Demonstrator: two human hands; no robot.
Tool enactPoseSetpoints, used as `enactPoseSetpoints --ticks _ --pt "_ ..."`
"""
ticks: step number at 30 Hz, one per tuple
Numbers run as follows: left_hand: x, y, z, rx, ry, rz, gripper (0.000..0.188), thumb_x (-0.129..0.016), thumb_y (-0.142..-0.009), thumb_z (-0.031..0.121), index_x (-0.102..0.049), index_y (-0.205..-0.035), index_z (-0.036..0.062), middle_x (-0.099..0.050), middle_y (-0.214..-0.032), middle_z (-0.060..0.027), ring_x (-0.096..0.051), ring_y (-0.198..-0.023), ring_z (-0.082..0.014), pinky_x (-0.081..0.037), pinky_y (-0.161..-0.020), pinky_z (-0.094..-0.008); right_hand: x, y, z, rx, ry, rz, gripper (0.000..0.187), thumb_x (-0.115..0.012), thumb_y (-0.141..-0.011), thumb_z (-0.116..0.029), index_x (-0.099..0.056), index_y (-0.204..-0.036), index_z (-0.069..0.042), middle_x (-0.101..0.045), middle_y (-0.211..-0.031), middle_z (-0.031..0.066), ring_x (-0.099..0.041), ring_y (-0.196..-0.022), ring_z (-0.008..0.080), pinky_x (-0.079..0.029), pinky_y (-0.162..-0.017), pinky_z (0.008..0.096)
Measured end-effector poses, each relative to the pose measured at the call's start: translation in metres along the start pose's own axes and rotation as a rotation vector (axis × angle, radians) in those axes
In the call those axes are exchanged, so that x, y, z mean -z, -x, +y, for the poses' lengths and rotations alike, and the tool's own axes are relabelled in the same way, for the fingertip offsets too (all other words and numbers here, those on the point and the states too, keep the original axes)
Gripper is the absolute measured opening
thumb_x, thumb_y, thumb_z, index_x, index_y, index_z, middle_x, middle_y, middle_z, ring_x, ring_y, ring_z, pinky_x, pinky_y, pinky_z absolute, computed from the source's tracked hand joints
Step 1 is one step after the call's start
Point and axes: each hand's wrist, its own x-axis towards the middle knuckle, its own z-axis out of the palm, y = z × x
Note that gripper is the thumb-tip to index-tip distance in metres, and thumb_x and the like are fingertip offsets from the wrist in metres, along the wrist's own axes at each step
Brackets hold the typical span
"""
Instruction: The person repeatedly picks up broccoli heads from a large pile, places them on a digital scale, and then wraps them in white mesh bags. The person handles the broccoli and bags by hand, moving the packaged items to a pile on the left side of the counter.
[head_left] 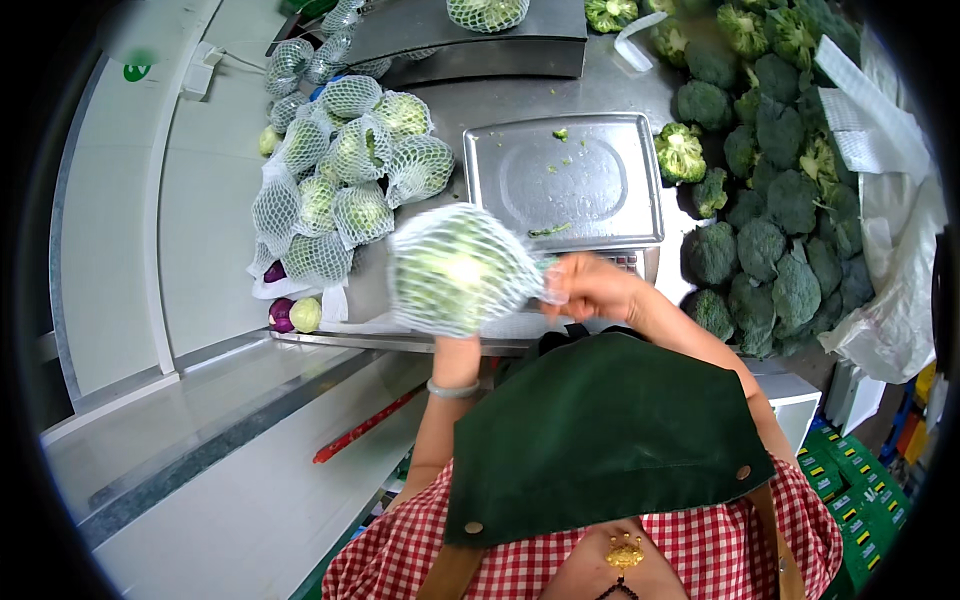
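A pale green cabbage in a white foam net [460, 270] is held up in front of me, slightly blurred by motion. My left hand [458, 345] supports it from beneath; the fingers are hidden behind it, and only the wrist with a pale bangle shows clearly. At the right end of the net, my right hand [590, 285] is closed, its fingers pinching the gathered net. Just beyond the hands lies a metal weighing tray [645, 185] with a few green scraps on it. Part of a keypad [627, 262] shows at its near edge.
Netted cabbages [345, 150] are piled at the left, beside a bare purple cabbage [281, 315]. Broccoli heads [790, 200] heap up at the right, next to white plastic bags [890, 270]. A dark raised stand [460, 45] carries another netted one at the back.
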Motion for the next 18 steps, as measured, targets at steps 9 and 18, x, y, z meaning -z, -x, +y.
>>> enactPoseSetpoints --ticks 9,18 --pt "0.015 -0.14 0.254 -0.595 -0.147 0.195 0.042 -0.046 -0.097 0.023 -0.055 -0.128 -0.0037 -0.057 -0.133 -0.0177 -0.054 -0.122 -0.032 -0.037 -0.109 -0.0462 0.01 -0.01 -0.02 0.22 0.621 0.377 0.034 -0.066 -0.091 -0.029 -0.06 -0.07 -0.003 -0.066 -0.067 0.0029 -0.051 -0.053 0.0073 -0.041 -0.05 0.0253" --pt "0.036 -0.237 0.286 -0.867 -0.998 0.61 0.022 -0.065 -0.078 -0.01 -0.066 -0.101 -0.0102 -0.068 -0.106 -0.0182 -0.065 -0.094 -0.0246 -0.052 -0.087 -0.0339 0.153 0.092 -0.086 0.371 1.405 1.264 0.04 -0.073 -0.073 -0.012 -0.062 -0.111 -0.013 -0.062 -0.116 0.0134 -0.058 -0.105 0.0315 -0.049 -0.086 0.0416"
